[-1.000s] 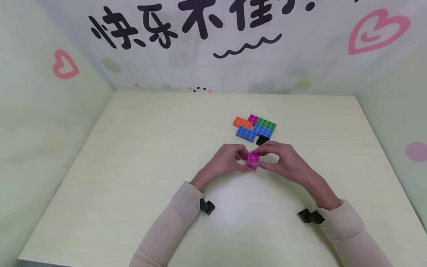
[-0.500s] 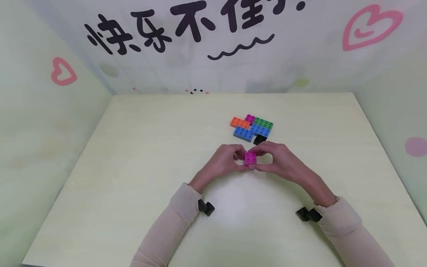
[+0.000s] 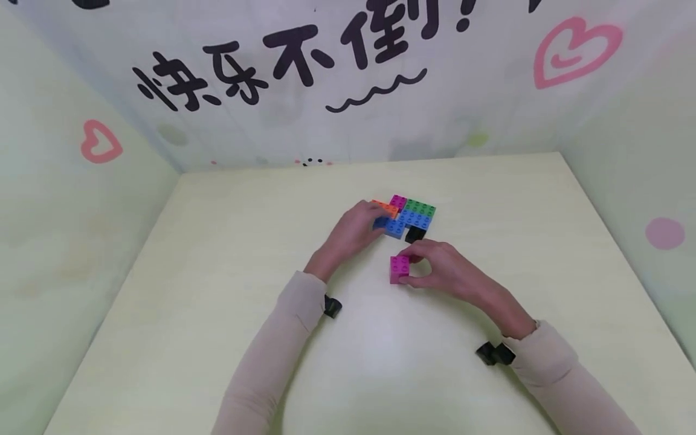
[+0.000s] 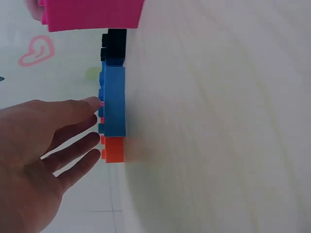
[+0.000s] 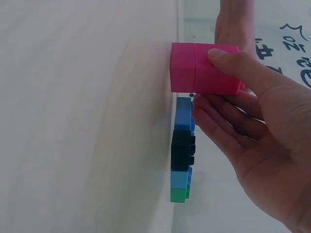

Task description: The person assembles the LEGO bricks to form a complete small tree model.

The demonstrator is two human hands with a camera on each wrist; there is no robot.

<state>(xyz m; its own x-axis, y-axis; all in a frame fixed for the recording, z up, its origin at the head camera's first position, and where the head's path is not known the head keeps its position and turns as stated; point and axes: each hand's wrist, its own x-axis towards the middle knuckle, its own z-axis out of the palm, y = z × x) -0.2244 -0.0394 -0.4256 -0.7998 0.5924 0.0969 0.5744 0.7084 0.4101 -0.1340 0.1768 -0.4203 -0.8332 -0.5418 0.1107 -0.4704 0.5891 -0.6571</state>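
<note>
Black brick (image 3: pixel 415 234) between right hand (image 3: pixel 451 272) and blue brick (image 3: pixel 417 220); green brick (image 3: pixel 420 207) beyond

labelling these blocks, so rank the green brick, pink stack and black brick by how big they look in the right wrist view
Pink stack (nearer the camera, which enlarges it)
Black brick
Green brick

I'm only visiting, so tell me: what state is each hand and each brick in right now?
Pink stack: upright, studs up, held
Orange brick: flat, studs up
Near blue brick: flat, studs up
Far blue brick, green brick, magenta brick, black brick: studs up
Right hand: gripping the pink stack
Left hand: fingers at the near blue brick, contact unclear
</note>
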